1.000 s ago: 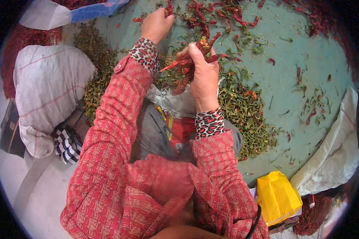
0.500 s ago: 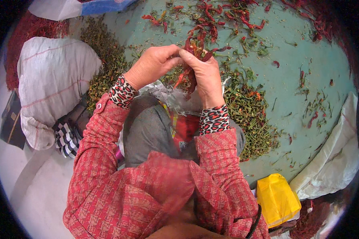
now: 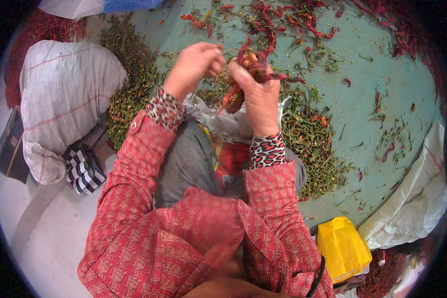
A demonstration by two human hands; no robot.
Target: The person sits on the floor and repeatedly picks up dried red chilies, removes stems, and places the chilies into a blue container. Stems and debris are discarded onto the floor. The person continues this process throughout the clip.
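A: Your right hand (image 3: 260,104)?
B: Clamped on a bunch of dried red peppers (image 3: 251,60). Bunch sits at your thumb and fingertips, some peppers sticking out past the grip on either side.
A: Your left hand (image 3: 192,70)?
B: Just left of the bunch, fingers curled. It's blurred; can't tell if you're pinching anything.
A: Around the bunch?
B: Frayed white sack (image 3: 217,120) between your wrists. Green stem pile (image 3: 315,154) right of your right wrist, on the green surface (image 3: 367,111). Loose red peppers (image 3: 314,31) lie beyond the bunch, out of your grip.
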